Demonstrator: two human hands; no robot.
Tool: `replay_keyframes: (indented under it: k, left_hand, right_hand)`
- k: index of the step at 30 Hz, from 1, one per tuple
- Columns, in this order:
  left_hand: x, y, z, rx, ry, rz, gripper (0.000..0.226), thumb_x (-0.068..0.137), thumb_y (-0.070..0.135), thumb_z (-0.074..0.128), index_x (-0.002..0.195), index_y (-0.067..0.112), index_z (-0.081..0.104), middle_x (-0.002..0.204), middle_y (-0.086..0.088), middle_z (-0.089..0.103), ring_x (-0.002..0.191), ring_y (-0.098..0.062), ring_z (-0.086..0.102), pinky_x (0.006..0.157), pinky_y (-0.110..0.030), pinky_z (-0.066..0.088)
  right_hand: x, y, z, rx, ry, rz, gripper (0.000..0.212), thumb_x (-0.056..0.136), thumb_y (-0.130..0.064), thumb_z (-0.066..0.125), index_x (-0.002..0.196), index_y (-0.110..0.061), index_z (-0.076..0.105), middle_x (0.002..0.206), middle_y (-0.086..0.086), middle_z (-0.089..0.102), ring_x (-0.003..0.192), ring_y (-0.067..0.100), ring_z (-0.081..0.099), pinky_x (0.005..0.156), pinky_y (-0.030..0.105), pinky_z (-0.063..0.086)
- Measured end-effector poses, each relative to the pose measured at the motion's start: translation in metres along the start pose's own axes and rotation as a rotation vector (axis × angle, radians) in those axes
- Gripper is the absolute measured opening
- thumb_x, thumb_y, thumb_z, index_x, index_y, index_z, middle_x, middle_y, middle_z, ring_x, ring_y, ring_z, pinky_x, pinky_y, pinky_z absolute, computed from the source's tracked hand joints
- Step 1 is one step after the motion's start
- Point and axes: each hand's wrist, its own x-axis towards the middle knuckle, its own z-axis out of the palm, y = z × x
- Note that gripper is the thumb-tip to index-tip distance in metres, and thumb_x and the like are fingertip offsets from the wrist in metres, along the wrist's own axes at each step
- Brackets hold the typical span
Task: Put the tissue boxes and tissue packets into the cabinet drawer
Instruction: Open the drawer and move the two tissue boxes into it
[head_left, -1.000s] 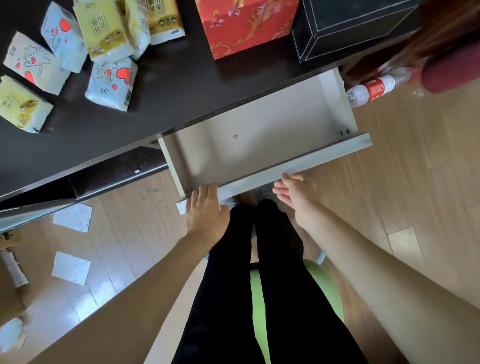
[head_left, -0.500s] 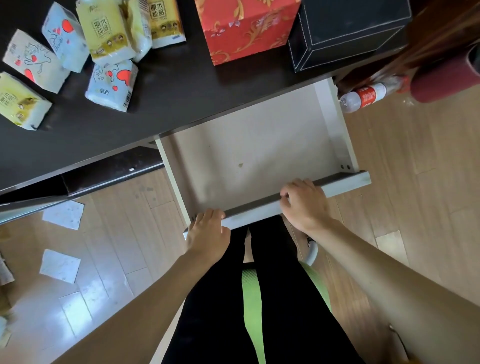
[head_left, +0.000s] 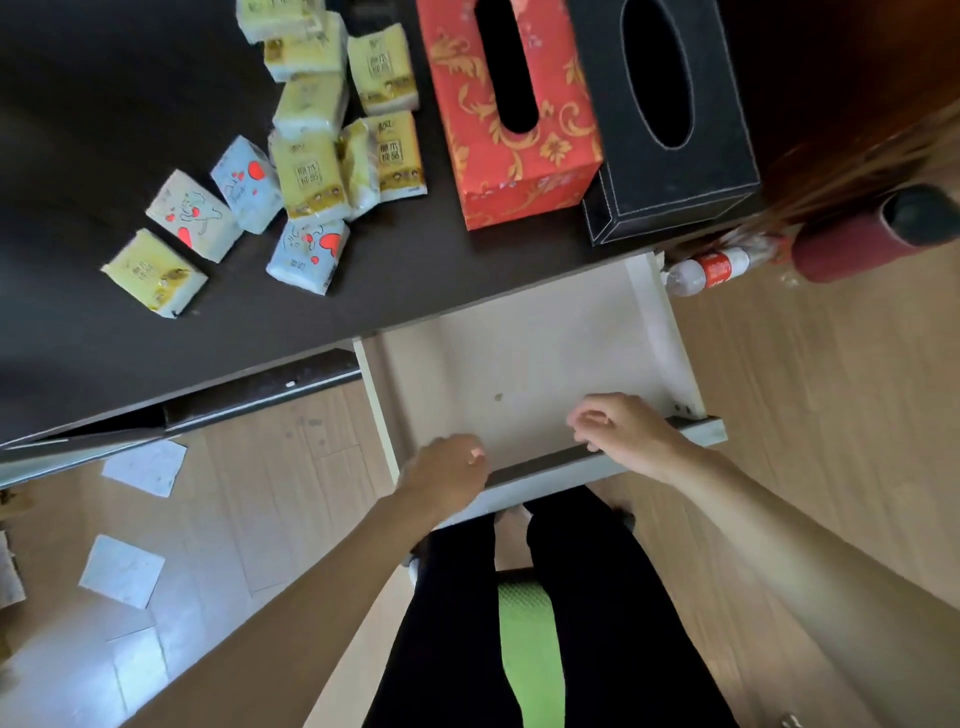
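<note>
I see the dark table (head_left: 130, 130), then the open drawer (head_left: 519, 353) beneath it, bare inside. The red tissue box (head_left: 511, 156) and black tissue box (head_left: 670, 171) sit on top beside the scattered packets (head_left: 311, 171). My left hand (head_left: 449, 475) and right hand (head_left: 621, 434) hover loosely curled, holding nothing.

Bare forearms, no sleeves, w/ left hand (head_left: 445, 478) & right hand (head_left: 626, 434); black trousers (head_left: 597, 623).
</note>
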Motion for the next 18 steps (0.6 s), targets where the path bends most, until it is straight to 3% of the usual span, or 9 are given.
replay_keyframes:
  k: [3,6,10,12,15,18]
  left_hand:
    - [-0.014,0.050,-0.060,-0.158,0.323,0.169,0.023,0.091,0.027,0.048,0.101,0.035,0.067,0.098,0.011,0.069,0.091,-0.016,0.063,0.079,-0.031,0.048]
    - [-0.028,0.105,-0.123,-0.306,0.621,0.327,0.023,0.089,0.026,0.050,0.104,0.033,0.066,0.095,0.016,0.068,0.086,-0.008,0.062,0.074,-0.026,0.043]
    - [-0.027,0.162,-0.180,-0.358,0.843,0.443,0.031,0.086,0.024,0.050,0.114,0.028,0.062,0.110,0.014,0.065,0.095,-0.008,0.060,0.075,-0.027,0.044]
    - [-0.016,0.180,-0.191,-0.297,0.874,0.458,0.032,0.087,0.019,0.053,0.118,0.020,0.061,0.116,0.006,0.064,0.103,-0.013,0.059,0.076,-0.027,0.044]
    - [0.005,0.189,-0.189,-0.054,0.763,0.400,0.037,0.089,0.021,0.056,0.124,0.010,0.055,0.126,-0.005,0.058,0.116,-0.024,0.052,0.092,-0.040,0.045]
    - [0.022,0.186,-0.173,0.215,0.788,0.361,0.060,0.086,0.034,0.060,0.137,0.006,0.045,0.143,-0.010,0.047,0.137,-0.028,0.034,0.113,-0.041,0.026]
  right_hand:
    - [-0.019,-0.032,-0.044,0.133,0.307,-0.214,0.015,0.101,-0.025,0.057,0.103,-0.028,0.072,0.099,-0.017,0.074,0.098,0.003,0.069,0.085,0.028,0.053]
    - [-0.037,-0.072,-0.095,0.241,0.649,-0.340,0.016,0.098,-0.027,0.058,0.104,-0.029,0.072,0.097,-0.021,0.072,0.094,-0.005,0.065,0.074,0.009,0.044]
    - [-0.037,-0.103,-0.157,0.099,0.965,-0.406,0.023,0.097,-0.020,0.055,0.115,-0.021,0.069,0.117,-0.008,0.067,0.112,0.008,0.055,0.086,0.020,0.043]
    - [-0.026,-0.110,-0.178,-0.012,0.952,-0.381,0.025,0.097,-0.023,0.058,0.120,-0.019,0.067,0.127,0.000,0.062,0.122,0.018,0.049,0.084,0.020,0.038]
    - [-0.003,-0.110,-0.190,-0.217,0.708,-0.392,0.043,0.098,-0.038,0.059,0.134,-0.015,0.060,0.138,0.003,0.057,0.134,0.021,0.041,0.097,0.029,0.041]
    - [0.013,-0.102,-0.193,-0.458,0.621,-0.431,0.071,0.094,-0.059,0.056,0.144,-0.009,0.052,0.142,0.004,0.056,0.141,0.024,0.033,0.112,0.041,0.035]
